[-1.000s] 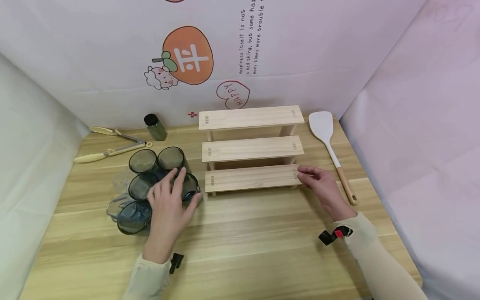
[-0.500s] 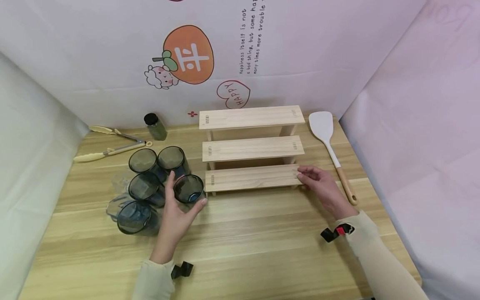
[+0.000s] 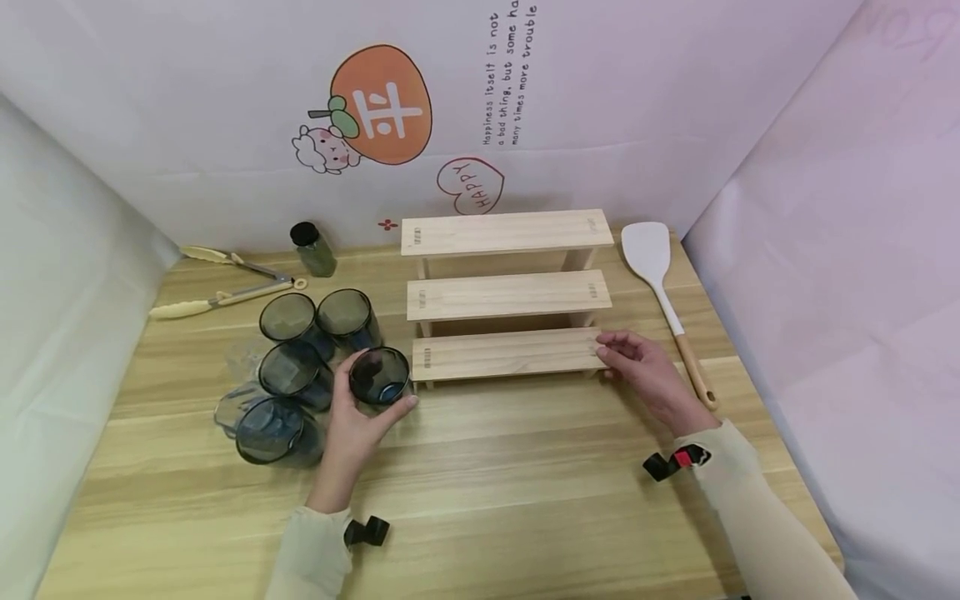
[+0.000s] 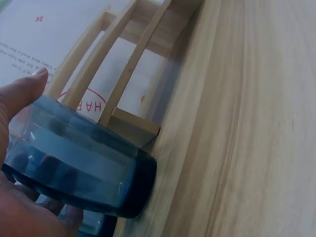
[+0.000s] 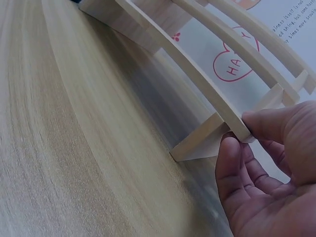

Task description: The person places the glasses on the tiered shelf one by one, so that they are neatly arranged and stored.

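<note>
My left hand (image 3: 356, 425) grips a dark tinted drinking glass (image 3: 381, 377), its fingers round the far side and its thumb at the right of the rim. In the left wrist view that glass (image 4: 84, 153) looks blue and see-through, its thick base close to the table. Just right of it stands a three-step wooden shelf (image 3: 510, 354). My right hand (image 3: 648, 375) pinches the right end of the lowest board, thumb on top and fingers beneath, as the right wrist view shows at the board's end (image 5: 237, 126).
Several more tinted glasses (image 3: 288, 371) cluster left of my left hand, with clear glassware (image 3: 234, 408) beside them. Behind lie yellow-tipped tongs (image 3: 247, 292) and a black-capped jar (image 3: 313, 250). A white spatula (image 3: 651, 254) with a wooden handle lies right of the shelf.
My left hand has closed round the front right glass and drawn it slightly right, away from the other glasses. My right hand stays on the shelf's end.
</note>
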{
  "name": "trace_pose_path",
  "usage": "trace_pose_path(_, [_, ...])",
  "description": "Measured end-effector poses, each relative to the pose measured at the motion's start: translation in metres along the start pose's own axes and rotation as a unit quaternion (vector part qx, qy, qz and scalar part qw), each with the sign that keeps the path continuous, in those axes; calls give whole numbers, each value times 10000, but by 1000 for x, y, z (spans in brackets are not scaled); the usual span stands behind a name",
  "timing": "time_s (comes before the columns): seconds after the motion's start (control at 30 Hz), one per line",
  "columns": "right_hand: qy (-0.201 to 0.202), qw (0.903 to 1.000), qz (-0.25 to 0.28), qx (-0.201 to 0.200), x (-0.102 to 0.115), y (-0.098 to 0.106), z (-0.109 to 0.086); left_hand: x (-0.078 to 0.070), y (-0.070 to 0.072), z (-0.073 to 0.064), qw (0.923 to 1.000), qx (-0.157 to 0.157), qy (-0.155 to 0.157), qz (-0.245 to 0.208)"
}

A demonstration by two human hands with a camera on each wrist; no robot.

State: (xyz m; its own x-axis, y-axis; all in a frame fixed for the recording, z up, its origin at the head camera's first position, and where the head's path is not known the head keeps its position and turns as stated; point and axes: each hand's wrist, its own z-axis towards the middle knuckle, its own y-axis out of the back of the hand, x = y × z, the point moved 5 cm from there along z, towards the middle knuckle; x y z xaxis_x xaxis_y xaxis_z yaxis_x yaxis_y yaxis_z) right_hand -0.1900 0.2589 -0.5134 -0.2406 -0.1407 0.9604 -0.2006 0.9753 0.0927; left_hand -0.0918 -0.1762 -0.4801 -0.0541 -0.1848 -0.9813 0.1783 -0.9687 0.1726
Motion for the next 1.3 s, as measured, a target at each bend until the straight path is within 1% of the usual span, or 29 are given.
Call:
trace_pose_path(0.07, [27, 10000, -34, -2, 0, 0, 0, -1, 1, 1, 10000, -16, -42, 18])
trace_pose_path(0.17, [89, 9999, -85, 9, 1, -1, 0, -3, 2, 2, 10000, -25, -22, 28])
trace_pose_path(0.33, [78, 9999, -68, -14, 1, 0, -2, -2, 1, 4, 9999, 94, -68, -119])
trace_pose_path(0.47, [55, 10000, -34, -8, 2, 1, -2, 1, 0, 5, 9990, 171, -57, -411])
trace_pose_path(0.53, [48, 10000, -26, 1, 2, 1, -2, 3, -3, 6, 9978, 294, -82, -597])
trace_pose_path(0.63, [28, 10000, 3, 10, 2, 2, -3, 5, -5, 7, 9961, 392, -218, -763])
trace_pose_path(0.67, [19, 10000, 11, 14, 2, 2, -3, 4, -6, 7, 9953, 403, -309, -826])
trace_pose_path(0.7, [5, 10000, 29, 18, 2, 1, -3, 4, -6, 7, 9950, 377, -391, -835])
trace_pose_path(0.77, [-8, 10000, 50, 23, 1, 1, -3, 2, -6, 9, 9951, 227, -524, -808])
trace_pose_path(0.83, [-15, 10000, 64, 14, 1, 0, -2, -1, -6, 10, 9949, 109, -534, -844])
trace_pose_path(0.9, [-25, 10000, 77, 12, 1, -1, -2, -2, -6, 11, 9952, 35, -458, -860])
trace_pose_path(0.97, [-26, 10000, 83, 19, 1, 0, -2, -2, -6, 11, 9954, 15, -301, -910])
trace_pose_path(1.1, [-13, 10000, 70, 3, 1, 1, -3, -1, -6, 12, 9968, 42, -210, -765])
trace_pose_path(1.23, [0, 10000, 73, -6, 0, 2, -2, -2, -3, 12, 9993, -8, -193, -321])
trace_pose_path(1.3, [-4, 10000, 84, 16, 0, 1, -2, -2, -2, 10, 9996, -9, -172, -216])
